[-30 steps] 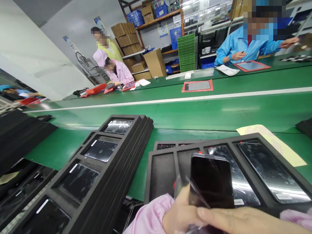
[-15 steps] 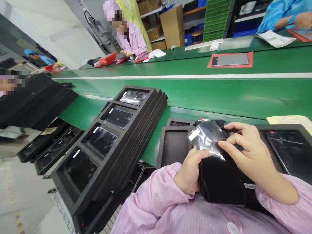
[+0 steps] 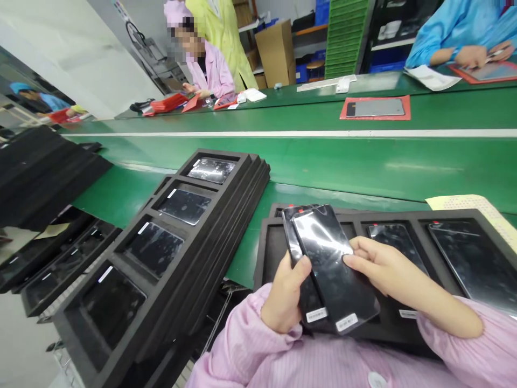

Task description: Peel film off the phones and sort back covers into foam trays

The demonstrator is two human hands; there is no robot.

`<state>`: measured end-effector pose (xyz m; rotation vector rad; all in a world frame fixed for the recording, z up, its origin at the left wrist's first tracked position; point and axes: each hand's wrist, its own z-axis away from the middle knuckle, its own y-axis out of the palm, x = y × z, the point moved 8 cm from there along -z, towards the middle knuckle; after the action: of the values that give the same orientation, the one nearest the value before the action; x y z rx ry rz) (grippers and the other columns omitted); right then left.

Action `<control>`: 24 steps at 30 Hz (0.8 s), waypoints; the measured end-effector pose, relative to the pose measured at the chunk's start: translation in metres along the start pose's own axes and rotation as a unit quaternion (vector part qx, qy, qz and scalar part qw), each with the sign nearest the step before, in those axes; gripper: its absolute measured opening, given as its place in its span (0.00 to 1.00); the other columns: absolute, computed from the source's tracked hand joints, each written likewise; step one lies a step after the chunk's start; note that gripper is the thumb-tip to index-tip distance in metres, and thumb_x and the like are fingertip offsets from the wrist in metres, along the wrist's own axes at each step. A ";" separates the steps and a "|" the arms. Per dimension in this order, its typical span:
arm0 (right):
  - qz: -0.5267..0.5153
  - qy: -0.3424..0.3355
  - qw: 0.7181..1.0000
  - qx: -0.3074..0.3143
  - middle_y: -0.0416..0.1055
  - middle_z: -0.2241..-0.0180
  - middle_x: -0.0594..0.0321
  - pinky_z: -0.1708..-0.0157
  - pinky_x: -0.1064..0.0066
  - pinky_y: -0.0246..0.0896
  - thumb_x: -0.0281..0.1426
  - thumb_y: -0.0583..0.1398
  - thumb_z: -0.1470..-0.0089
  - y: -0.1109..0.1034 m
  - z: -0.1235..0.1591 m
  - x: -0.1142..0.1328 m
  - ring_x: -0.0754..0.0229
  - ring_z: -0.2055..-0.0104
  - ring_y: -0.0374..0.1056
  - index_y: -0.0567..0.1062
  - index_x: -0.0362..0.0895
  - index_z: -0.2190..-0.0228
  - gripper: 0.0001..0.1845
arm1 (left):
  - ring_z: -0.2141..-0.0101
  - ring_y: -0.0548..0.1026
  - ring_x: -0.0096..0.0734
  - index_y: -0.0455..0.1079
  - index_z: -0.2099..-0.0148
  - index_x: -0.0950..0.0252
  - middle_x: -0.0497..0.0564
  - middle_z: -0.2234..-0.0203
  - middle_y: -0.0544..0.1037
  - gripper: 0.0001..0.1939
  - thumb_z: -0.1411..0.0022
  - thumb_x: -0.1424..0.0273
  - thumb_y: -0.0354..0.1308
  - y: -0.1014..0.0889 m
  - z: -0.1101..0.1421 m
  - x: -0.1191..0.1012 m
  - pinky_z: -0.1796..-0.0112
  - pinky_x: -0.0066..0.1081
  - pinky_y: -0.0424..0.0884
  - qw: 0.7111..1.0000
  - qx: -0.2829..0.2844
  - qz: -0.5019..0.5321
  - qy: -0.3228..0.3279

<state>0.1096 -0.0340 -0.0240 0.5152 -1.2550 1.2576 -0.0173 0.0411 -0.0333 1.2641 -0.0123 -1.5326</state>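
My left hand [image 3: 285,293] is closed around the left side of a dark glossy phone screen [image 3: 291,229], thumb on top. Over it, shifted to the right, lies a second phone screen [image 3: 329,253] with a red tab at its top and a white label at its bottom; its lower right corner looks see-through, like film. My right hand [image 3: 371,261] pinches the right edge of this upper piece between thumb and fingers. Both are held tilted above a black foam tray [image 3: 266,242], whose right compartments hold more screens, one of them the far-right screen [image 3: 476,258].
A tall stack of black foam trays [image 3: 161,291] with screens stands at left. Behind runs a green bench [image 3: 323,161] with a red mat [image 3: 407,108] carrying a grey panel [image 3: 375,108]. A yellow sheet [image 3: 456,202] lies at right. Co-workers [image 3: 210,64] sit across.
The clear film with a white label, earlier lifted between my hands, no longer shows. Two overlapping screens with labels at the bottom now show. My hands have moved slightly left and down.
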 end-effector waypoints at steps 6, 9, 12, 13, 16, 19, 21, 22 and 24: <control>-0.007 0.108 0.993 -0.038 0.55 0.88 0.76 0.86 0.75 0.43 0.54 0.50 0.54 -0.007 0.007 -0.042 0.69 0.91 0.47 0.61 0.46 0.70 0.24 | 0.64 0.77 0.48 0.68 0.58 0.66 0.55 0.69 0.79 0.20 0.55 0.72 0.64 -0.041 0.007 -0.043 0.64 0.39 0.72 0.990 -0.120 0.005 0.067; 0.072 0.124 0.989 0.045 0.55 0.93 0.72 0.85 0.73 0.50 0.51 0.51 0.55 0.008 0.010 -0.054 0.64 0.90 0.53 0.59 0.47 0.78 0.20 | 0.61 0.76 0.50 0.70 0.59 0.68 0.58 0.66 0.79 0.17 0.55 0.76 0.61 -0.042 0.009 -0.041 0.61 0.42 0.71 0.995 -0.094 0.002 0.044; 0.146 0.032 0.989 -0.019 0.66 0.86 0.65 0.81 0.70 0.56 0.48 0.54 0.56 -0.010 0.006 -0.026 0.60 0.84 0.62 0.65 0.47 0.83 0.18 | 0.65 0.77 0.48 0.72 0.64 0.69 0.58 0.69 0.79 0.16 0.60 0.77 0.60 -0.022 0.010 -0.010 0.61 0.42 0.70 0.999 -0.012 -0.017 -0.050; 0.161 -0.019 0.984 -0.071 0.68 0.84 0.64 0.79 0.70 0.59 0.46 0.53 0.54 -0.022 0.006 -0.008 0.59 0.81 0.65 0.68 0.47 0.82 0.18 | 0.67 0.77 0.47 0.72 0.65 0.69 0.57 0.72 0.79 0.16 0.62 0.78 0.60 -0.013 0.011 0.001 0.62 0.42 0.70 0.996 0.017 -0.025 -0.081; 0.149 -0.173 0.955 -0.190 0.73 0.75 0.63 0.75 0.71 0.65 0.42 0.54 0.48 -0.052 0.011 0.045 0.59 0.74 0.70 0.74 0.47 0.72 0.14 | 0.72 0.75 0.39 0.72 0.66 0.69 0.53 0.76 0.77 0.18 0.66 0.77 0.59 0.008 0.014 0.028 0.66 0.36 0.68 0.981 0.087 -0.075 -0.153; 0.147 -0.297 0.925 -0.184 0.74 0.66 0.62 0.71 0.75 0.68 0.36 0.57 0.45 -0.053 0.015 0.080 0.61 0.67 0.72 0.75 0.46 0.66 0.09 | 0.73 0.72 0.35 0.73 0.66 0.69 0.51 0.76 0.75 0.18 0.67 0.76 0.61 0.016 0.014 0.041 0.67 0.32 0.65 0.966 0.127 -0.135 -0.181; 0.178 -0.362 0.899 -0.169 0.74 0.66 0.62 0.68 0.76 0.69 0.31 0.56 0.43 -0.046 0.019 0.093 0.63 0.65 0.72 0.75 0.46 0.69 0.08 | 0.71 0.71 0.36 0.73 0.66 0.69 0.51 0.76 0.74 0.19 0.67 0.75 0.63 0.017 0.012 0.044 0.66 0.33 0.64 0.960 0.151 -0.150 -0.182; 0.200 -0.393 0.880 -0.180 0.74 0.66 0.61 0.67 0.76 0.69 0.29 0.55 0.42 -0.043 0.025 0.098 0.63 0.65 0.71 0.74 0.45 0.71 0.09 | 0.70 0.71 0.38 0.73 0.66 0.69 0.51 0.76 0.74 0.19 0.67 0.75 0.64 0.017 0.011 0.045 0.65 0.34 0.65 0.959 0.160 -0.151 -0.179; 0.250 -0.462 0.820 -0.227 0.74 0.67 0.61 0.63 0.70 0.69 0.26 0.53 0.41 -0.039 0.044 0.104 0.61 0.63 0.71 0.73 0.45 0.72 0.11 | 0.70 0.71 0.40 0.73 0.66 0.69 0.51 0.77 0.74 0.19 0.68 0.74 0.66 0.015 0.009 0.046 0.64 0.36 0.65 0.960 0.172 -0.142 -0.169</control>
<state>0.1082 -0.0407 0.0954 0.4619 -2.5766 1.0583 -0.0049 -0.0031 -0.0523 1.2939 -0.3446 -2.0502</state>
